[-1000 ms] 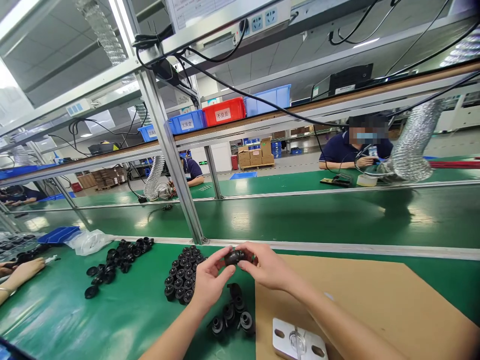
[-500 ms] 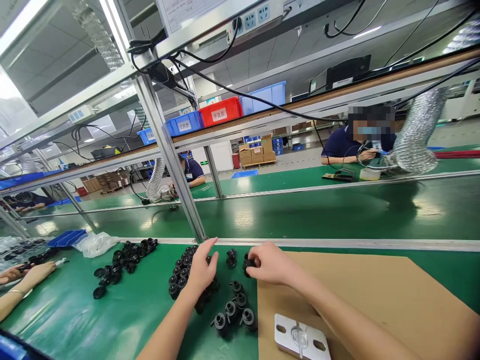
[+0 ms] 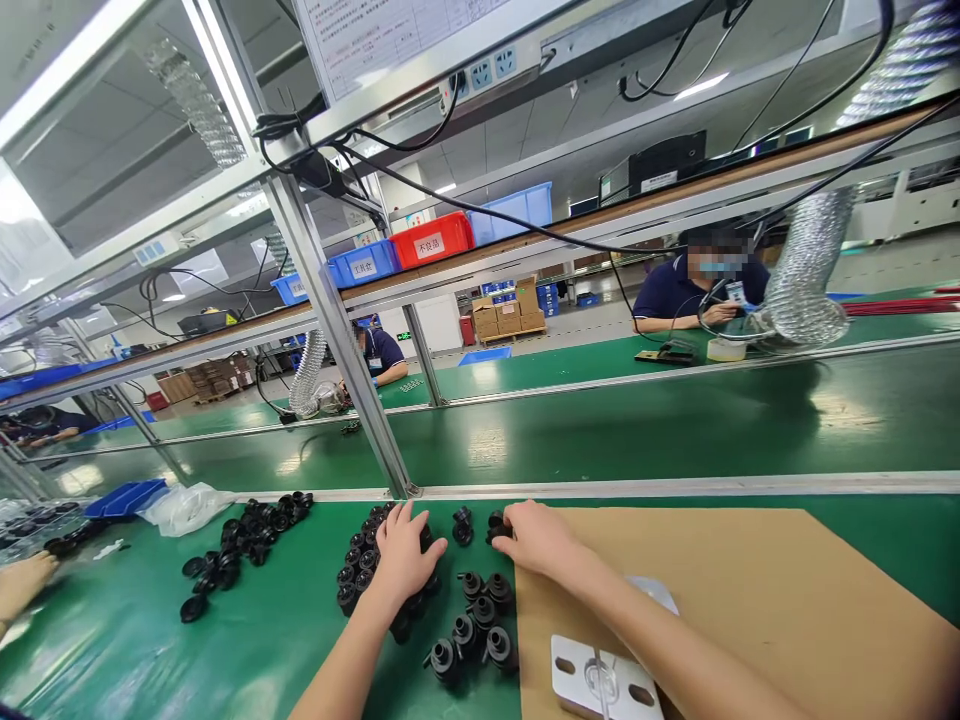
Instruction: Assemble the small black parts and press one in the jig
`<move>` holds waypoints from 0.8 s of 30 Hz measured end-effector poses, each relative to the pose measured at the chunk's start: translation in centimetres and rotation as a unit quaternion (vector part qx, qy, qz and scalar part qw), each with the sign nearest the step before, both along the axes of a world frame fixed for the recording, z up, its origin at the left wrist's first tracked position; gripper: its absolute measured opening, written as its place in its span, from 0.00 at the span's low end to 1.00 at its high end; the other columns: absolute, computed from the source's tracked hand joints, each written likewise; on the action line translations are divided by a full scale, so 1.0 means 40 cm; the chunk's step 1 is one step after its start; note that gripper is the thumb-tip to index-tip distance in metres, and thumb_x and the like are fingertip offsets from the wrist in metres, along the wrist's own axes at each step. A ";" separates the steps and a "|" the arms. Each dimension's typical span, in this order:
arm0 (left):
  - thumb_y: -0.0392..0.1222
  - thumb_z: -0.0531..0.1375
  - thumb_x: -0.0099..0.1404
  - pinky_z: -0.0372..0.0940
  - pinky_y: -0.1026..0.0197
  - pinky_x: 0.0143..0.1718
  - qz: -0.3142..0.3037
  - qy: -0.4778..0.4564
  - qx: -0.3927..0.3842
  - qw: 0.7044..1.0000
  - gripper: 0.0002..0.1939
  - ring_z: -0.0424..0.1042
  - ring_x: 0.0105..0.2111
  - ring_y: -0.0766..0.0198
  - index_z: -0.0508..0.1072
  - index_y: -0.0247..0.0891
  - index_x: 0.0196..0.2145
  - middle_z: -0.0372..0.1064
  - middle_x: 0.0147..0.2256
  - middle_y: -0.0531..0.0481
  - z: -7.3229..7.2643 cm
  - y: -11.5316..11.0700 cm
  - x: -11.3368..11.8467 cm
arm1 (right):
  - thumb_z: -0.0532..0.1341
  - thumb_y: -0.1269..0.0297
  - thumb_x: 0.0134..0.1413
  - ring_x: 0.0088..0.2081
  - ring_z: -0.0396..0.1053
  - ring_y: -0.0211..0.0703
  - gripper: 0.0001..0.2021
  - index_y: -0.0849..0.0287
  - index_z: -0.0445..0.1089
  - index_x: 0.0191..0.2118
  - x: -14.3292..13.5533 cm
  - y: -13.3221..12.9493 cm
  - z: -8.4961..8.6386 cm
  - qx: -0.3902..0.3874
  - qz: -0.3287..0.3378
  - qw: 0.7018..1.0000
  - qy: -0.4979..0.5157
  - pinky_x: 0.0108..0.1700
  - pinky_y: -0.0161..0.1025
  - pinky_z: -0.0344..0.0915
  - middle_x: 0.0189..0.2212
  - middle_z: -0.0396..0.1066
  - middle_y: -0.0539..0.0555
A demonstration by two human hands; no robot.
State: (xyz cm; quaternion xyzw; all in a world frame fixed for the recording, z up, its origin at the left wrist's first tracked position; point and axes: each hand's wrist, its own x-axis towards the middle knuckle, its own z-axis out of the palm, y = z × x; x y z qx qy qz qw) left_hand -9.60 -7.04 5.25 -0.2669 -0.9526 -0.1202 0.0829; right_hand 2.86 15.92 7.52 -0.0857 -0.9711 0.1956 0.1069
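Observation:
My left hand (image 3: 407,552) is over the right side of a tight cluster of black round plastic parts (image 3: 365,560), thumb and fingers spread, and part of the cluster is hidden beneath it. My right hand (image 3: 541,540) has its fingertips closed on a small black plastic part (image 3: 497,526) by the cardboard's left edge; the hand partly covers it. Another black part (image 3: 463,525) lies between the hands. Nearer me, several black fittings with a top spout and a side nozzle (image 3: 465,634) stand upright in a loose group.
A metal fixture block (image 3: 604,680) rests on a cardboard sheet (image 3: 735,590), under my right forearm; a second metal piece (image 3: 654,592) shows behind the arm. Black caps (image 3: 259,525) and a plastic bag (image 3: 186,508) lie left. A co-worker's hand (image 3: 26,585) is far left. A metal post (image 3: 352,370) rises ahead.
My left hand's fingers have spread. One more black fitting now stands at the back right of the upright group. The co-worker's hand has drawn away leftward. The view has shifted slightly.

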 end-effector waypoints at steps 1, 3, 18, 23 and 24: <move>0.53 0.63 0.67 0.46 0.35 0.70 0.012 0.001 -0.003 1.000 0.29 0.48 0.73 0.37 0.74 0.38 0.62 0.55 0.71 0.33 0.000 0.002 0.002 | 0.71 0.58 0.59 0.39 0.77 0.64 0.11 0.61 0.76 0.33 -0.003 -0.006 -0.011 0.002 -0.005 1.000 -0.003 0.38 0.46 0.66 0.35 0.78 0.66; 0.53 0.64 0.66 0.44 0.32 0.70 0.036 0.004 -0.010 0.999 0.30 0.47 0.73 0.34 0.74 0.34 0.61 0.55 0.71 0.29 0.000 0.004 0.004 | 0.72 0.54 0.58 0.42 0.77 0.67 0.15 0.62 0.76 0.37 -0.006 -0.020 -0.030 0.005 -0.012 1.000 -0.003 0.40 0.48 0.68 0.38 0.78 0.67; 0.41 0.70 0.60 0.46 0.34 0.71 -0.003 0.015 0.092 0.996 0.09 0.51 0.73 0.39 0.79 0.40 0.39 0.62 0.68 0.38 0.008 0.009 -0.002 | 0.68 0.63 0.53 0.43 0.73 0.55 0.11 0.58 0.74 0.42 -0.008 -0.016 -0.060 -0.085 0.076 0.993 0.040 0.41 0.42 0.63 0.41 0.77 0.57; 0.45 0.67 0.63 0.68 0.43 0.61 -0.165 -0.121 0.342 0.917 0.10 0.76 0.56 0.46 0.74 0.39 0.39 0.76 0.56 0.36 0.037 0.024 0.033 | 0.71 0.65 0.43 0.35 0.71 0.49 0.08 0.58 0.74 0.32 -0.015 -0.002 -0.054 -0.187 0.077 0.978 0.049 0.35 0.39 0.59 0.31 0.76 0.53; 0.47 0.67 0.63 0.70 0.45 0.58 -0.183 -0.150 0.363 0.901 0.12 0.78 0.52 0.47 0.75 0.38 0.40 0.78 0.52 0.38 0.040 0.030 0.044 | 0.71 0.65 0.42 0.33 0.70 0.46 0.09 0.58 0.74 0.31 -0.019 0.003 -0.051 -0.216 0.078 0.972 0.052 0.34 0.38 0.59 0.30 0.75 0.52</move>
